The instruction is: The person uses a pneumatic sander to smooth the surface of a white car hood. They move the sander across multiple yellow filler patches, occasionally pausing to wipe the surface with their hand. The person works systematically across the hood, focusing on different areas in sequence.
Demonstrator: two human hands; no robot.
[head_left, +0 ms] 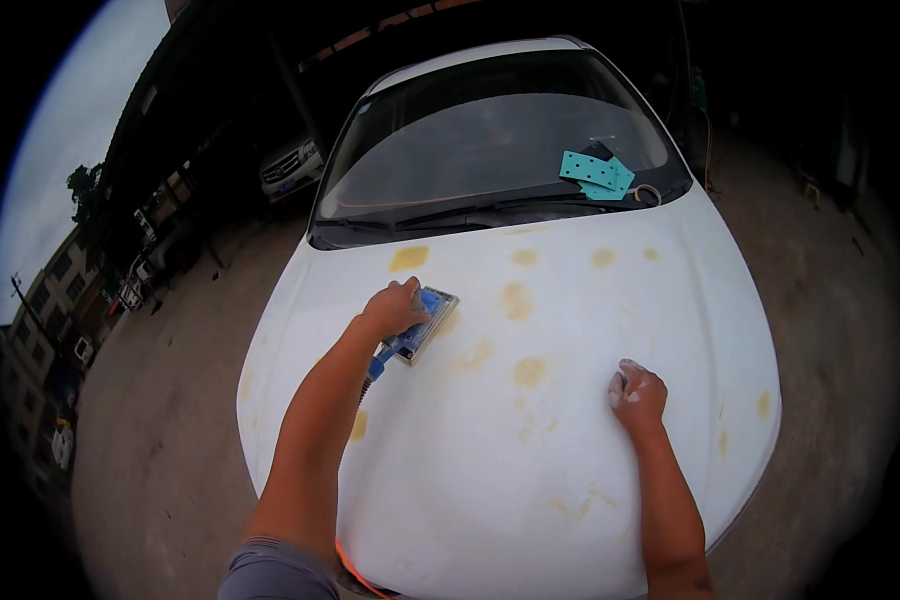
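Note:
A white car hood (590,450) spreads out below my hands, marked with several yellowish patches (517,300). My left hand (394,308) is wrapped over a blue sander (432,318), whose rectangular pad lies on the left half of the hood. A blue fitting (376,362) and a dark ribbed hose lead back from the sander, partly hidden by my left forearm. On the right side my right hand (640,392) is curled in a loose fist at the hood, its fingers whitened with dust. Nothing shows in it.
Turquoise perforated sanding sheets (598,173) lie at the windshield's lower right, beside a pale ring (649,192). Wipers (470,218) run along the glass base. An orange line (355,572) hangs at the front edge. Another car (292,168) stands far left on the concrete floor (190,400).

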